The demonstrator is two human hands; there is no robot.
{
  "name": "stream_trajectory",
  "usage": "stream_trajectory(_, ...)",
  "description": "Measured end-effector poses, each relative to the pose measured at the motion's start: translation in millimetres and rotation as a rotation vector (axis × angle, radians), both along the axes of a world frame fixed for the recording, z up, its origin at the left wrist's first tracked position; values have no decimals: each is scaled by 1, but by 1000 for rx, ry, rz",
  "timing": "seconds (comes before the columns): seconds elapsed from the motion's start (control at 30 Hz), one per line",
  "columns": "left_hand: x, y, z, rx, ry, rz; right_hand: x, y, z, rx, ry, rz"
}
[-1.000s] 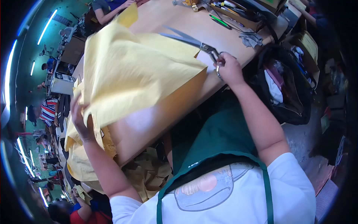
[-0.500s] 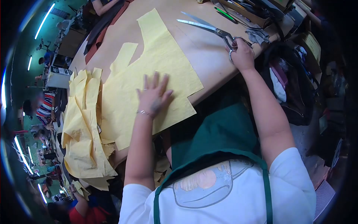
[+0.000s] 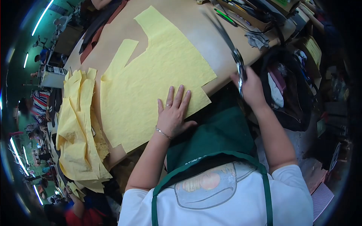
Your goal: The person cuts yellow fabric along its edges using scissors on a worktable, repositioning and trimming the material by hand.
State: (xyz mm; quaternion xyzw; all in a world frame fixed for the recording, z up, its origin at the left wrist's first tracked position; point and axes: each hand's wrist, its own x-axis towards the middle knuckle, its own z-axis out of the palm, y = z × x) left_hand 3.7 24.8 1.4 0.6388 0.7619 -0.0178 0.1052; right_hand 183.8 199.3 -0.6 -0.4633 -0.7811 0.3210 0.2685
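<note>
A broad, flat sheet of pale yellow material with a matte, faintly rippled surface (image 3: 143,90) lies spread on the smooth tan tabletop (image 3: 184,19), its near edge by the dark green cloth apron (image 3: 211,139); whether it is leather or cloth I cannot tell. Its outline is irregular: two strip-like arms reach toward the far side with a curved notch between them, one long edge slants down to the right, and a small square step is cut into the right-hand corner. The bare left hand (image 3: 174,116) rests on the sheet close to that near edge, opened flat, fingers slightly spread and thumb out sideways, gripping nothing; it wears a ring and a metal chain bracelet (image 3: 163,133). The right hand (image 3: 250,88) is curled around the handles of long-bladed metal scissors (image 3: 238,60), off the table's edge and apart from the sheet; the slim blades point away and are blurred, so their gap is unclear. Left of the sheet, a heap of creased, ragged-edged yellow pieces (image 3: 77,139) is piled in loose folds. Farther off lie a strip of rust-red material (image 3: 90,47) and a crumpled grey rag (image 3: 257,39).
</note>
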Motion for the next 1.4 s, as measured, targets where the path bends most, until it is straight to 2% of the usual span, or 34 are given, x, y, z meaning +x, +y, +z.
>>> stream_trajectory(0.1,-3,-6,-5,4,96,-12,40,-48,3,-369,-25,159)
stream_trajectory(0.13,-2,-7,2,13,-6,17,55,-55,-1,-378,-107,276)
stream_trajectory(0.17,-3,-9,3,10,-31,18,67,-62,-7,-565,-128,268)
stream_trajectory(0.23,-7,-12,5,-1,-80,14,92,-74,-18,-646,-133,374)
stream_trajectory(0.27,-6,-12,11,23,-227,95,99,-78,-20,-722,-122,387)
stream_trajectory(0.43,-2,-9,10,135,-447,191,106,-75,4,-1022,-42,479)
stream_trajectory(0.6,3,-10,12,142,-559,251,105,-69,15,-1018,-61,524)
stream_trajectory(0.9,19,-19,9,11,-210,143,76,-73,12,-971,-116,484)
stream_trajectory(1.4,22,-26,6,17,-183,123,63,-78,7,-951,-142,386)
